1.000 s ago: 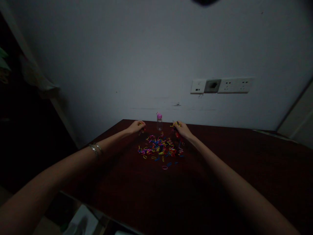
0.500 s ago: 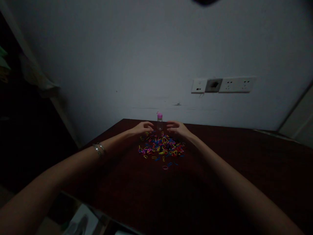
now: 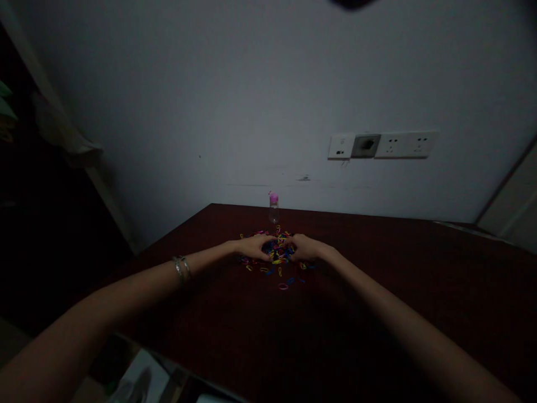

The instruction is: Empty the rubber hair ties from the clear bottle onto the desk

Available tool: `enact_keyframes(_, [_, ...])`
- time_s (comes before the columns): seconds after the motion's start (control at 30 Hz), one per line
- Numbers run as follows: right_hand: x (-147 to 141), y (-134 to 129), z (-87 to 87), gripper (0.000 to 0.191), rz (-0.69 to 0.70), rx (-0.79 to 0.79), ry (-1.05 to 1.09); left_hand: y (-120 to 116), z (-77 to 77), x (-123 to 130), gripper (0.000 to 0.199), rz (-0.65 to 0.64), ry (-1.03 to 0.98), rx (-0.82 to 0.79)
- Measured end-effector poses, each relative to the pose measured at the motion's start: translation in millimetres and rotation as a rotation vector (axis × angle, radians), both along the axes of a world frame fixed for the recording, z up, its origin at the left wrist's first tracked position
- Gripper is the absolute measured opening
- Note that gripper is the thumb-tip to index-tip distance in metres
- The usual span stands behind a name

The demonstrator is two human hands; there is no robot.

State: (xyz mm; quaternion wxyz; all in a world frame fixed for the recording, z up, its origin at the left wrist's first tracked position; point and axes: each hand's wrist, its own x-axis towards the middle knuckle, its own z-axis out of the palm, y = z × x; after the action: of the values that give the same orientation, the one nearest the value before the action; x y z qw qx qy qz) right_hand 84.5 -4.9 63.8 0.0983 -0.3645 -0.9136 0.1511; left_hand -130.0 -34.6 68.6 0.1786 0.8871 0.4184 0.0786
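Observation:
A pile of small, many-coloured rubber bands (image 3: 278, 254) lies on the dark table, with a few loose ones at its near edge. My left hand (image 3: 254, 246) reaches over the pile's left side, its thumb and fingers apart and curved around some of the bands. From the right, my right hand (image 3: 304, 248) curves in the same way, thumb and fingers apart, its fingertips at the bands. Nothing is visibly gripped in either hand. Just behind the pile stands a small clear bottle (image 3: 274, 212) with a pink cap, upright and touched by neither hand.
The dark red-brown table (image 3: 377, 268) meets a grey wall (image 3: 251, 112) at the back. Sockets and switches (image 3: 406, 145) sit on the wall at the right. Below the table's near edge, an open space holds a white item (image 3: 142, 375). Light is dim.
Both hands have come down and nearer from beside the bottle onto the two sides of the rubber band pile, drawing closer together. The bottle has stayed in place.

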Motion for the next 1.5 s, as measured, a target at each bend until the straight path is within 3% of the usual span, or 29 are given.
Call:
enact_keyframes(0.13, [-11, 0, -2.5, 0.037, -0.04, 0.02, 0.017, 5, -10.4, 19, 0.051, 0.114, 0.068, 0.135])
enact_keyframes(0.37, [-13, 7, -9.4, 0.031, -0.146, -0.011, 0.159, 12, -13.9, 26, 0.03, 0.209, 0.12, 0.096])
enact_keyframes(0.53, [-11, 15, -6.0, 0.021, -0.341, -0.02, 0.327, 24, -12.4, 7, 0.021, 0.279, 0.061, 0.128])
enact_keyframes(0.63, [-7, 22, -1.7, 0.026, -0.407, 0.012, 0.402, 32, -5.0, -10, 0.02, 0.353, -0.049, 0.154])
enact_keyframes(0.83, [-3, 28, 8.6, 0.041, -0.436, 0.02, 0.549, 38, 20.9, -46, 0.031, 0.54, -0.2, 0.173])
enact_keyframes(1.0, [-6, 32, 10.4, 0.035, -0.387, 0.015, 0.656, 39, 31.1, -65, 0.027, 0.582, -0.336, 0.108])
enact_keyframes(1.13, [-14, 36, 6.1, 0.025, -0.289, -0.105, 0.722, 42, 27.1, -67, 0.02, 0.569, -0.365, 0.053])
enact_keyframes(1.27, [-20, 32, 4.7, 0.051, -0.164, -0.078, 0.653, 39, 19.1, -56, 0.04, 0.496, -0.371, -0.01])
enact_keyframes(1.37, [-21, 23, 4.8, 0.071, -0.067, -0.089, 0.433, 32, 17.5, -45, 0.046, 0.36, -0.328, -0.002])
enact_keyframes(1.5, [-21, 8, 0.8, 0.102, -0.077, -0.161, 0.048, 20, 20.9, -34, 0.059, 0.157, -0.165, -0.119])
